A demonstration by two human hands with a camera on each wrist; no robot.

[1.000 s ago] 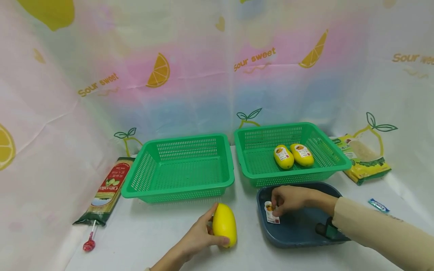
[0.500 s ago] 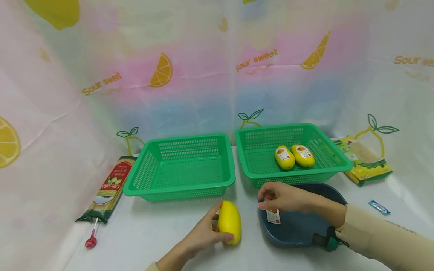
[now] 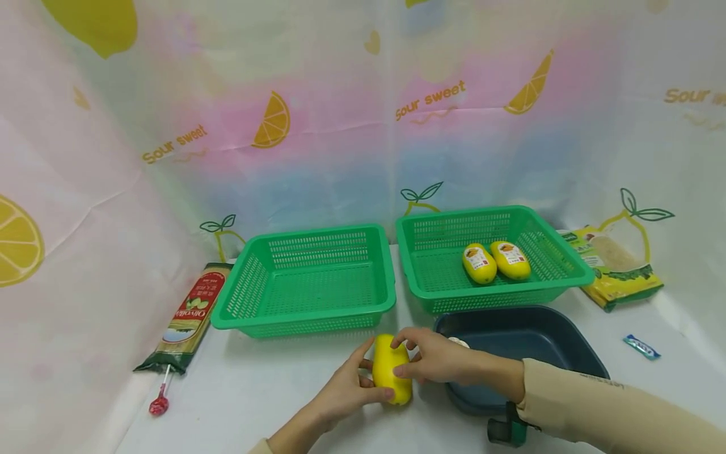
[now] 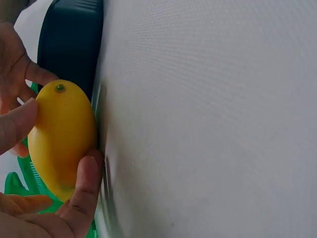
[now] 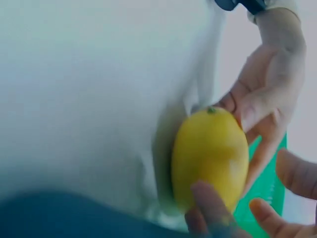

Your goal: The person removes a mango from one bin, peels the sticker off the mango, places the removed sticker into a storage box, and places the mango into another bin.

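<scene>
A smooth yellow mango (image 3: pixel 387 366) lies on the white table between my two hands. My left hand (image 3: pixel 346 391) grips it from the left, its thumb near one end and its fingers at the far side; the left wrist view shows thumb and fingers around the mango (image 4: pixel 64 134). From the right, my right hand (image 3: pixel 433 358) reaches over the mango with bent, parted fingers. One of its fingers (image 5: pixel 205 196) overlaps the fruit in the right wrist view; firm contact cannot be told. A white label (image 3: pixel 458 342) shows partly behind the right hand, in the dark blue tray (image 3: pixel 527 334).
Two labelled mangoes (image 3: pixel 479 263) sit in the right green basket (image 3: pixel 442 252). Another green basket (image 3: pixel 317 284) stands left of it. A noodle packet (image 3: pixel 190 315) and lollipop (image 3: pixel 159 403) lie left; a yellow food bag (image 3: pixel 615 265) and small blue packet (image 3: pixel 641 347) lie right.
My right hand has lifted from the label in the tray and moved left to the mango. The left hand keeps its grip, with the mango slightly farther right in view.
</scene>
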